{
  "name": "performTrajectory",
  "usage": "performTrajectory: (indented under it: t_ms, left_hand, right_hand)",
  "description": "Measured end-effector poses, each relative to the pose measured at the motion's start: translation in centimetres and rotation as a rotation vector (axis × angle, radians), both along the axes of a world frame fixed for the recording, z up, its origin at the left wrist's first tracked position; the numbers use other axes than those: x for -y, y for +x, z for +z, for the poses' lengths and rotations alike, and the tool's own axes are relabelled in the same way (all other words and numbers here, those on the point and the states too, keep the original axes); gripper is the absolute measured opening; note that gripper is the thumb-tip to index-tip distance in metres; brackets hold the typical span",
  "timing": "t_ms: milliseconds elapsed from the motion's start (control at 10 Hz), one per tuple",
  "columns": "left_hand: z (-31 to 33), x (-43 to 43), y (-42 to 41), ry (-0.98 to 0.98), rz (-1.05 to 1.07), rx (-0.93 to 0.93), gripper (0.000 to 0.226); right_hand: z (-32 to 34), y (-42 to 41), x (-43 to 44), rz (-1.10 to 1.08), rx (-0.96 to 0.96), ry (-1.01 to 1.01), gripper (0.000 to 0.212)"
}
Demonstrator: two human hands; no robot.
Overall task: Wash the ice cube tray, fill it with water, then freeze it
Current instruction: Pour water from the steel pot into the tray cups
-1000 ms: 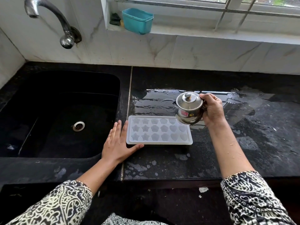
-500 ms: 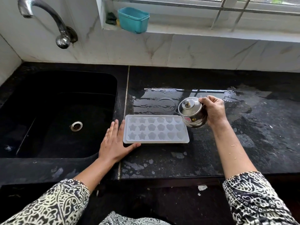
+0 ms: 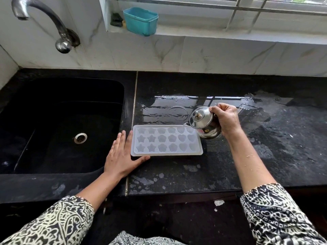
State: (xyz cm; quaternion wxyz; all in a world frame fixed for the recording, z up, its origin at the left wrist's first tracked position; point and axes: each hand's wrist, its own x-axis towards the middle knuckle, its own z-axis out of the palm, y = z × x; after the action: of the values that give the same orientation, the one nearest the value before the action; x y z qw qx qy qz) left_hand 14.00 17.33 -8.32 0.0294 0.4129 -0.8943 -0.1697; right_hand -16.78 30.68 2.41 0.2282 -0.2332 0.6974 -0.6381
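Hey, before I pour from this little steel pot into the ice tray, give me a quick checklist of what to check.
1. Ice cube tray flat on the counter, cavities up: ok.
2. Left hand flat on the counter against the tray's left end, bracing it: ok.
3. Right hand grips the steel pot, tilted toward the tray: ok.
4. Pot's lip above the tray's far right corner: ok.
5. Lid held in place on the tilted pot: cannot tell.
6. Dry counter around the tray: not ok, a puddle lies just behind it.
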Motion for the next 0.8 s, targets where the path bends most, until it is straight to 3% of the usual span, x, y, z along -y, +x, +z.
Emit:
performTrajectory:
  t_ms: [800]
  left_hand:
    - [-0.03,0.04,0.0,0.012,0.0,-0.019,0.12]
  right_hand:
    - [0.3,0.16,0.17,-0.013,-0.023,0.003,0.041]
